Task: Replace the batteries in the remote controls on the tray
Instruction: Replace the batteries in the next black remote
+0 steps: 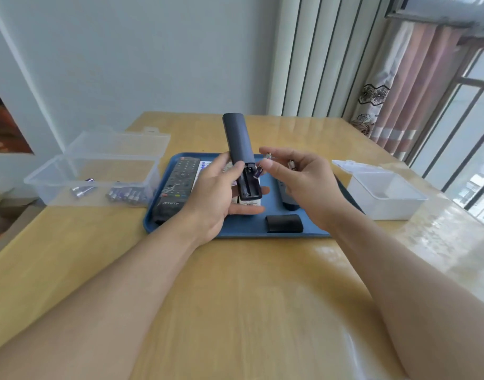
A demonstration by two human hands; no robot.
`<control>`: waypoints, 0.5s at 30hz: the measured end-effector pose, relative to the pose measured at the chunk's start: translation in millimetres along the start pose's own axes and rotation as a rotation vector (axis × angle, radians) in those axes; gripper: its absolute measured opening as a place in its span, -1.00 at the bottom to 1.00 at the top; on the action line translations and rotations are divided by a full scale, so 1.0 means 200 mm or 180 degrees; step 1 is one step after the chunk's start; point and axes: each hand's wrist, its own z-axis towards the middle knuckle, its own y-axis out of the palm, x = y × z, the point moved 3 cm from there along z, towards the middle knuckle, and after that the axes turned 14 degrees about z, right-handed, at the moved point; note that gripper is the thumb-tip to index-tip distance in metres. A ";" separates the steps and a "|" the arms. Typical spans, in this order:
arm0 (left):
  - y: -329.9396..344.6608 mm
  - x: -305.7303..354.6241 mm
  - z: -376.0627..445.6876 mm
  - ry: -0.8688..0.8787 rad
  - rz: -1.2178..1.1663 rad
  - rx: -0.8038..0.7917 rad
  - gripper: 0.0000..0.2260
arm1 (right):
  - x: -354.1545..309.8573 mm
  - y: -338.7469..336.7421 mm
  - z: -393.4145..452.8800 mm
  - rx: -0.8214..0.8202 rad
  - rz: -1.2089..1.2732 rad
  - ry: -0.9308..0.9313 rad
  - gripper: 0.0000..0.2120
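My left hand (218, 193) grips a long dark remote (236, 141) upright above the blue tray (235, 229), back side facing me, its battery bay (249, 185) uncovered. My right hand (298, 176) pinches a purple battery (257, 173) at the bay's upper end and holds another battery (291, 163) among its curled fingers. The black battery cover (284, 223) lies on the tray near its front edge. A black button remote (177, 185) lies on the tray's left side. A white remote (249, 205) and a dark one (288, 201) sit partly hidden under my hands.
A clear plastic box (57, 190) with several purple batteries (125, 196) stands left of the tray, lid open. A white plastic box (383, 198) with its lid open stands to the right. The wooden table (235, 297) runs to a wall, curtains and a window.
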 end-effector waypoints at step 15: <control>-0.01 0.01 -0.01 -0.0216 -0.0270 -0.0299 -0.80 | 0.01 0.06 0.00 -0.0250 -0.0869 -0.0641 -0.82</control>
